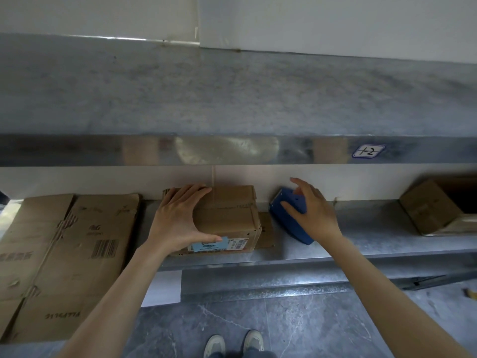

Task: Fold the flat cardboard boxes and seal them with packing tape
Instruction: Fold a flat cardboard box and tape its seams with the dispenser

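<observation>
A small folded cardboard box (pixel 227 218) with a blue label on its front stands on the metal shelf (pixel 361 228). My left hand (pixel 178 218) grips its left end, fingers over the top and thumb on the front. A blue tape dispenser (pixel 289 218) lies just right of the box. My right hand (pixel 312 208) rests on it with fingers curling around its body, index finger raised. A stack of flat cardboard boxes (pixel 64 254) lies to the left.
A second cardboard box (pixel 436 208) stands on the shelf at the far right. An upper steel shelf (pixel 232 99) overhangs the work area, with a label reading 1-2. Below are a grey floor and my shoes.
</observation>
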The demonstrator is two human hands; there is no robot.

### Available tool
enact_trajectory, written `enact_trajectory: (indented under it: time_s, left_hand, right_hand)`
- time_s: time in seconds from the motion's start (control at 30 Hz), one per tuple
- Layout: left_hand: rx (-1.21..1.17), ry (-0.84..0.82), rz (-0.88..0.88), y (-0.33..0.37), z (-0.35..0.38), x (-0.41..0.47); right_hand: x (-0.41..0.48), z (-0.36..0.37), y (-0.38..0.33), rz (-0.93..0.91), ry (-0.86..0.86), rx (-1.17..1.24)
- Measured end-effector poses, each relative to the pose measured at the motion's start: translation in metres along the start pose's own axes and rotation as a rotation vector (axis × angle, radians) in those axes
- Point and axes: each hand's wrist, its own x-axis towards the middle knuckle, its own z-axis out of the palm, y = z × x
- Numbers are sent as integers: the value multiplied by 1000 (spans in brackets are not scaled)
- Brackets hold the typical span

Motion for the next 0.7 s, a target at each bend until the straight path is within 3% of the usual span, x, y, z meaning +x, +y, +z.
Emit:
enact_trajectory:
  time_s: [0.1, 0.2, 0.4, 0.7]
  left_hand:
    - [-5, 2, 3, 0, 0, -1]
    - [-15, 8, 10, -1, 1, 0]
    - [-21, 17, 10, -1, 0, -1]
    - [-27, 15, 26, 0, -2, -2]
  right_hand:
    - [5, 10, -35, -36, -4, 240]
    - [7, 22, -62, 41, 9, 411]
    - [4, 39, -74, 95, -63, 318]
    - [-2, 48, -68, 76, 20, 275]
